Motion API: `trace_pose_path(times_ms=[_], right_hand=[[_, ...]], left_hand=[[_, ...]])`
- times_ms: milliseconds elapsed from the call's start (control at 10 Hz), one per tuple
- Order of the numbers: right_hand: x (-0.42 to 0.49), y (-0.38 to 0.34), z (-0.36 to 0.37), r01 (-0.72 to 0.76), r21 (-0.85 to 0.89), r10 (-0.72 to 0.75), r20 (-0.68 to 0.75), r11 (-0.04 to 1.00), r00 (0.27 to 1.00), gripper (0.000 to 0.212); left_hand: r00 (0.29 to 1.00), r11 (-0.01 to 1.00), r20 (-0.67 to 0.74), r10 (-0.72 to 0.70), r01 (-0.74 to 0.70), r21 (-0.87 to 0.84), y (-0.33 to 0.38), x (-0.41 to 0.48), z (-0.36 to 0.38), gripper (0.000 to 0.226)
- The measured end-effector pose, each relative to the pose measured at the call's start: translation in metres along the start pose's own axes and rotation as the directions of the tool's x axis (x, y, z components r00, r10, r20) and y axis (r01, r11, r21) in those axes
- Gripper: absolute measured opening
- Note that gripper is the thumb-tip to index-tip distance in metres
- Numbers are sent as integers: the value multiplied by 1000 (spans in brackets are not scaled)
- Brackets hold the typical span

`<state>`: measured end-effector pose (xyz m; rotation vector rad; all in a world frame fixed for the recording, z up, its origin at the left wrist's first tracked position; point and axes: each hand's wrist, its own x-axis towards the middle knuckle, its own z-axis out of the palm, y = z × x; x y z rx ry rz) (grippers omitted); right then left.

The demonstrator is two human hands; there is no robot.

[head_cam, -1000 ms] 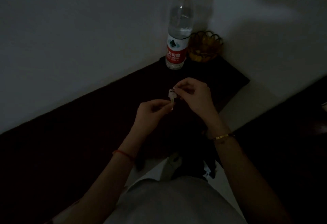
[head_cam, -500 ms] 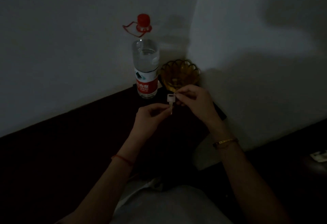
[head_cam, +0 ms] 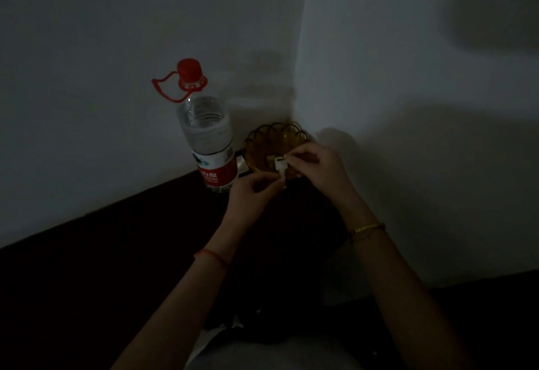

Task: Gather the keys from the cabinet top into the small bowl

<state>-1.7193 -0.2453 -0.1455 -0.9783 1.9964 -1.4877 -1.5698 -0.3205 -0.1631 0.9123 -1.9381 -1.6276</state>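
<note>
Fingers of the left hand pinch the lower part of a pale key, while the right hand closes its thumb and forefinger on the key's head; both grips are tight, with no gap showing around the metal. Whether a ring or further keys hang from it I cannot tell in this dim light. Both hands hover over the far end of the dark cabinet top, and the key sits in front of the near rim of the amber bowl, which stands in the corner where the two walls meet. Something pale lies inside the bowl behind the key, perhaps a key already dropped there, though it is too dark to say. Just left of the bowl stands a water bottle with a red cap. By my reading, this key is nearly delivered but not let go, and the dark surface hides whether others remain.
</note>
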Motion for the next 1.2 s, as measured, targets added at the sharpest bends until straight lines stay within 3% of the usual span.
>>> trace_pose_path(times_ms=[400, 500, 600, 900, 1100, 1200], right_hand=[[96, 15, 11, -123, -85, 120, -42, 989, 992, 9], [111, 27, 18, -74, -312, 65, -40, 947, 997, 13], [117, 38, 26, -42, -545, 40, -16, 837, 999, 14], [113, 48, 48, -2, -608, 88, 112, 794, 990, 20], [108, 39, 41, 63, -677, 20, 114, 733, 993, 24], [104, 34, 33, 80, -634, -34, 85, 769, 996, 20]], left_hand=[[999, 982, -44, -8, 16, 188, 3, 74, 7, 27], [999, 966, -49, -1, 14, 257, -1, 79, 6, 28], [997, 936, -67, 40, -14, 352, -8, 78, 2, 27], [989, 931, -79, 122, -87, 355, -21, 70, -10, 21], [989, 927, -60, 137, -107, 359, -20, 66, -14, 20], [983, 927, -64, 172, -140, 348, -16, 61, -18, 19]])
